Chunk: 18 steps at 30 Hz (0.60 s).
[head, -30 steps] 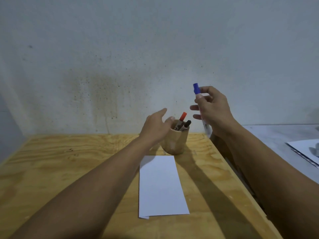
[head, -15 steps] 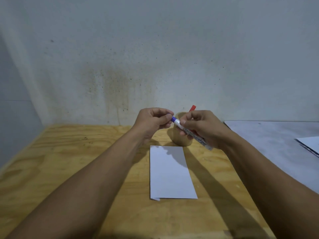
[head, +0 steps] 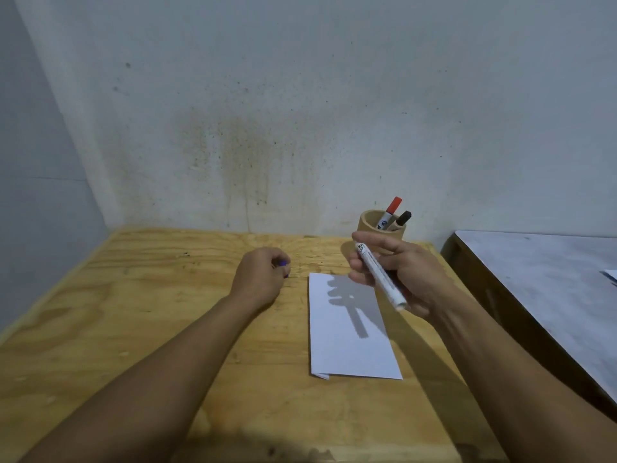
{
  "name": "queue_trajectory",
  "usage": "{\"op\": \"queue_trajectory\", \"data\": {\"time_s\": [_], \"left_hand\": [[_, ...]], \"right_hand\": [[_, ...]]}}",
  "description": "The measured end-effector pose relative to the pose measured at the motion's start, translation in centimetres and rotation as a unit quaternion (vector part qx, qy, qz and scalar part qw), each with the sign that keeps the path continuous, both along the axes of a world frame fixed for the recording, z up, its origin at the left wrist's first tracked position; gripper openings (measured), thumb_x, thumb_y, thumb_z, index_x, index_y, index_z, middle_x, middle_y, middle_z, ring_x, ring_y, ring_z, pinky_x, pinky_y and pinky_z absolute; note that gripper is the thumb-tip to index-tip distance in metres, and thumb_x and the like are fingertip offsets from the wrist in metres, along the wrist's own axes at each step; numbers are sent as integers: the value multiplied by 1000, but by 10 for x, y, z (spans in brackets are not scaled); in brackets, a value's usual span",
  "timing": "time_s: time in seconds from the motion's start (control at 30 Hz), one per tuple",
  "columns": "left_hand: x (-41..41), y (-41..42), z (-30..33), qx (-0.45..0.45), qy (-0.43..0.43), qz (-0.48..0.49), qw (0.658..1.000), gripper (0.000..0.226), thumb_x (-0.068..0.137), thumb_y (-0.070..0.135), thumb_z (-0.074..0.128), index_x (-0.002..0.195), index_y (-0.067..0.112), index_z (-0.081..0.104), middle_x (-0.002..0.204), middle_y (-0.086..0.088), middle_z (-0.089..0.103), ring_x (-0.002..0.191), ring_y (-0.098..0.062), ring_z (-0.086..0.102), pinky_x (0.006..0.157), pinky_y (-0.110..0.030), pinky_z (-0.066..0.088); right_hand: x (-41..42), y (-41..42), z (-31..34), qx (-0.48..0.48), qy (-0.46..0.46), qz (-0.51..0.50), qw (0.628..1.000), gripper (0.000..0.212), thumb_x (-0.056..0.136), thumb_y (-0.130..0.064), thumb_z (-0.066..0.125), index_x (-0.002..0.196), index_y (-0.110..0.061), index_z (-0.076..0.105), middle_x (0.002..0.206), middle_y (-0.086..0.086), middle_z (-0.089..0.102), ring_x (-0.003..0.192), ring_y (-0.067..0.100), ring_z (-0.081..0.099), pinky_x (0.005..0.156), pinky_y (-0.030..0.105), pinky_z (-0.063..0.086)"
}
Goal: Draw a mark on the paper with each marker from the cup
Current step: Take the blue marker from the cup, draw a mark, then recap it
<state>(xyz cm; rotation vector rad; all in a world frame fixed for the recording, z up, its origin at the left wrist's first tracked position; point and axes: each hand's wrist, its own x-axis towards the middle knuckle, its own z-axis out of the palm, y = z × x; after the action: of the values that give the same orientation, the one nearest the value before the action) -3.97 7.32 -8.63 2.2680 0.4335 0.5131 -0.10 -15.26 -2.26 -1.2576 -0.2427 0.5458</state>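
Note:
My right hand (head: 404, 272) grips a white-barrelled marker (head: 380, 277), held slantwise above the top of the white paper (head: 350, 342); the tip end is hidden behind my fingers. My left hand (head: 260, 277) rests on the wooden table to the left of the paper, fingers closed around the blue cap (head: 283, 264), of which only a sliver shows. Behind my right hand stands a round wooden cup (head: 367, 223) holding a red-capped marker (head: 390, 212) and a black-capped marker (head: 400, 219).
The plywood table (head: 133, 329) meets a stained wall at the back and a wall on the left. To the right, across a dark gap, is a grey table (head: 551, 289) with a sheet at its far edge.
My hands have drawn apart: the left carried the blue cap down onto the table at the left, and the right holds the uncapped marker over the paper. The view shifted left.

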Motion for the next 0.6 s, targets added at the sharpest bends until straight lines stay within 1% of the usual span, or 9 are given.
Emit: {"op": "queue_trajectory", "data": {"time_s": [0.07,0.13,0.17,0.23,0.3,0.4,0.5,0.53,0.6], "left_hand": [[-1,0,-4,23,-4,-4,1000,19,81,11,69,99,13,71,93,-4,70,81,-16,59,72,-25,42],[-1,0,-7,36,-4,-18,999,34,80,11,70,114,12,65,107,-6,68,92,-19,60,80,-29,47],[-2,0,-8,35,-4,-26,999,45,79,11,71,123,12,59,115,-7,63,101,-21,59,88,-33,49],[-6,1,-11,48,-27,-31,998,59,78,14,71,133,11,48,127,-8,53,114,-24,55,96,-41,48],[-14,-2,-12,101,-76,-18,992,53,79,17,69,128,10,51,124,-8,52,114,-24,51,95,-41,48],[-28,-14,-9,166,-138,-36,976,29,79,21,66,106,11,64,107,-5,58,103,-21,52,87,-38,46],[-38,-21,-12,140,-109,-115,977,31,77,32,66,101,13,69,100,-1,63,99,-18,54,86,-41,47],[-39,-21,-15,137,-86,-139,977,36,76,37,66,104,14,70,103,0,64,101,-17,54,87,-42,46],[-38,-21,-19,161,-49,-162,972,41,76,44,67,108,18,69,114,0,65,108,-17,52,92,-44,43]], "right_hand": [[0,2,-8,51,14,21,998,36,87,12,54,122,4,63,92,22,67,78,26,70,70,36,63],[2,5,-16,65,3,37,997,47,75,6,66,122,1,62,87,18,66,76,24,68,71,35,63],[3,7,-18,53,-8,32,998,45,75,3,68,120,-1,63,86,16,66,75,23,67,69,34,63],[5,15,-23,7,-42,-1,999,31,85,-2,65,116,-2,65,83,14,65,69,19,66,63,33,63],[7,26,-28,-44,-80,-36,995,26,91,-10,64,115,0,67,80,11,64,66,16,63,59,32,62],[12,42,-35,-77,-104,-68,989,26,90,-16,67,108,4,68,80,7,65,70,15,62,60,31,62],[17,53,-39,-99,-117,-84,985,19,90,-10,68,96,8,67,81,16,65,70,23,67,66,36,63],[17,56,-39,-105,-126,-86,983,17,88,-5,68,94,11,66,80,20,64,69,26,68,66,37,63],[15,59,-41,-99,-138,-81,982,14,85,5,67,94,15,62,79,25,62,64,26,68,60,31,62]]}}
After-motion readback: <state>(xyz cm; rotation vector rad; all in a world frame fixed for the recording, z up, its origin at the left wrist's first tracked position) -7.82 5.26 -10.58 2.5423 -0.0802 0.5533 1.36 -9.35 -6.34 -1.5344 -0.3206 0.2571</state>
